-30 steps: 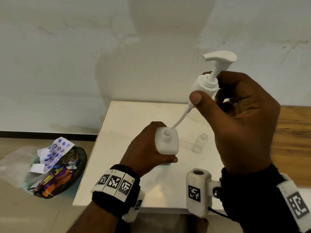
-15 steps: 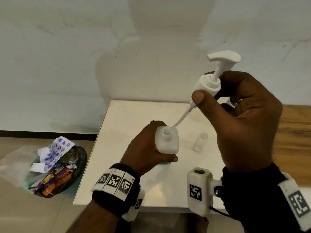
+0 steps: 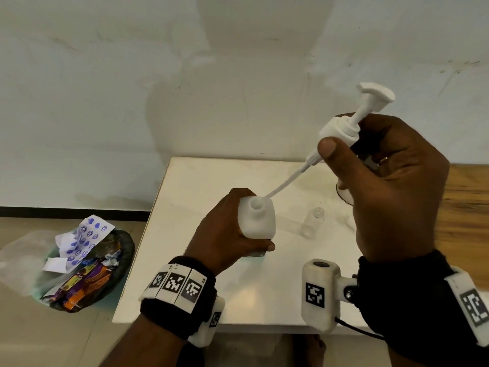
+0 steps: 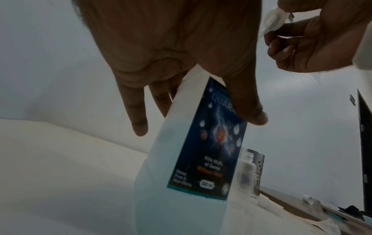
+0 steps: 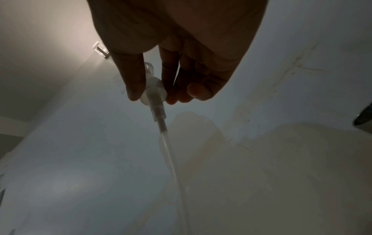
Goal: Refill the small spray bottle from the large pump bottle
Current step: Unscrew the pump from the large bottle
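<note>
The large white pump bottle (image 3: 258,221) with its blue label (image 4: 213,143) stands on the white table (image 3: 211,176). My left hand (image 3: 227,229) grips it round the body. My right hand (image 3: 391,186) holds the unscrewed pump head (image 3: 341,128) by its collar, raised up and to the right of the bottle. Its thin dip tube (image 3: 288,181) slants down, with the tip at the rim of the bottle's open mouth. The small clear spray bottle (image 3: 313,221) stands uncapped just right of the large bottle, untouched. In the right wrist view my fingertips (image 5: 133,93) pinch the collar (image 5: 154,90).
A bin (image 3: 87,266) full of wrappers sits on the floor left of the table. A wooden surface (image 3: 465,202) adjoins the table on the right. A perforated metal cup (image 4: 258,163) stands behind the small bottle. The wall is close behind.
My right hand has drawn the pump head up and to the right, pulling the dip tube further out of the large bottle. The left hand and bottle have stayed put.
</note>
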